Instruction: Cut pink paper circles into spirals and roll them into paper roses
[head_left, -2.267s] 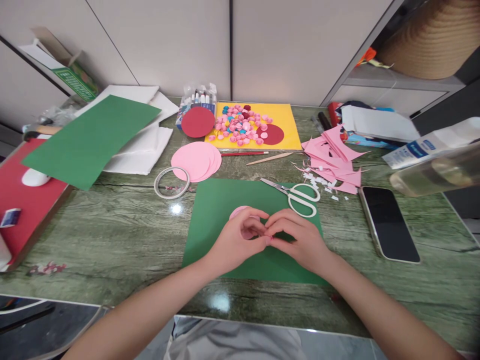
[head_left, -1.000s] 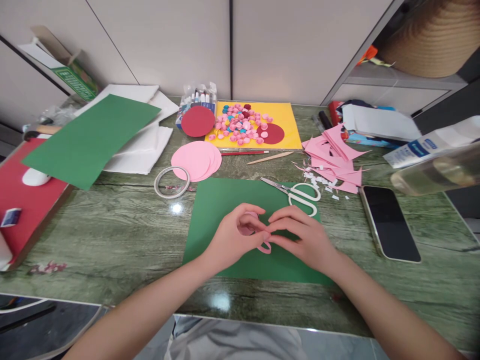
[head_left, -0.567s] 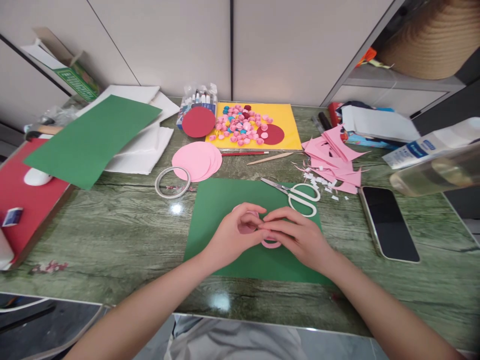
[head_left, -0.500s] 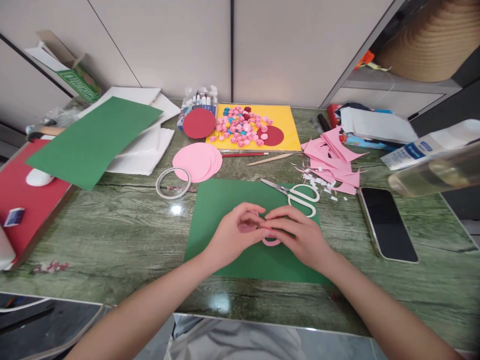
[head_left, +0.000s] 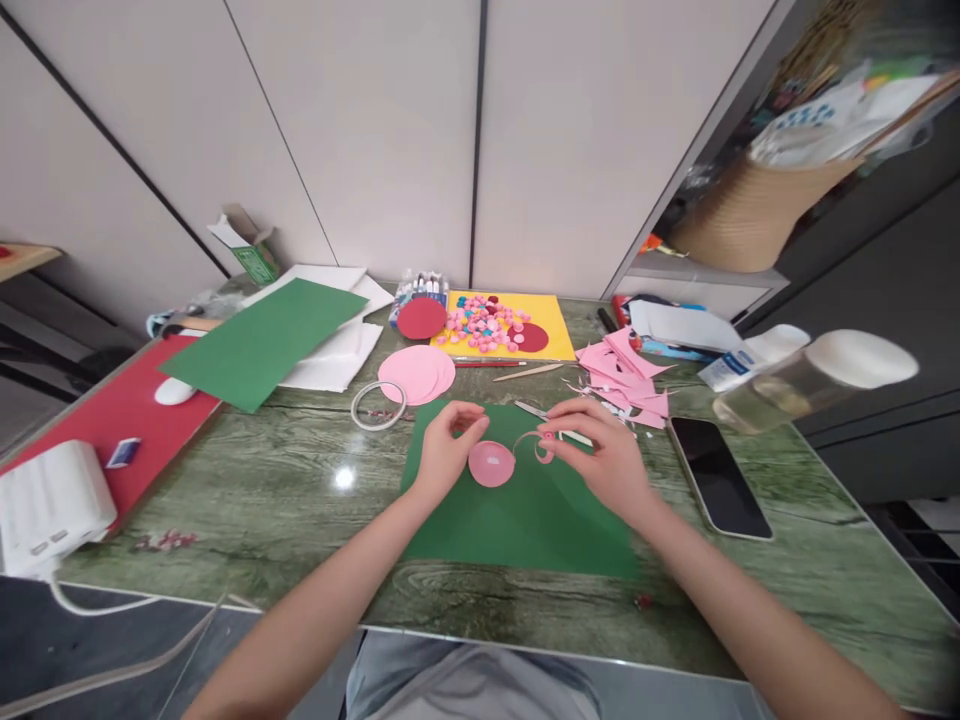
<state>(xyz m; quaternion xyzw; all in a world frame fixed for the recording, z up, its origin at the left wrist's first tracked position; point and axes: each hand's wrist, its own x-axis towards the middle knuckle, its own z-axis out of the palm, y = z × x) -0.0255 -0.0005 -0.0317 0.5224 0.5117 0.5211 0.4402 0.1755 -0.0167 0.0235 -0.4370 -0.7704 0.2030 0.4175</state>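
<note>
A pink paper spiral (head_left: 491, 465) stretches between my hands above a green sheet (head_left: 525, 530). Its round end bears a small whitish square and sits against my left hand (head_left: 448, 450), whose thumb and fingers are curled close together at its edge. From there a thin strip arcs over to my right hand (head_left: 596, 455), where thumb and fingertips pinch the small rolled end. White-handled scissors (head_left: 531, 410) lie on the green sheet, partly hidden behind my right hand.
Pink circles (head_left: 412, 372) and a tape roll (head_left: 357, 410) lie left of the green sheet. Behind are rolled paper pieces on a yellow sheet (head_left: 551, 320), a pencil (head_left: 480, 364) and a wooden stick (head_left: 529, 371). Pink scraps (head_left: 622, 370), a phone (head_left: 720, 475) and a bottle (head_left: 795, 380) stand right.
My hands have drawn apart, so the pink spiral's round end and strip now show between them. The view has tilted upward, revealing more of the shelf and a white power strip.
</note>
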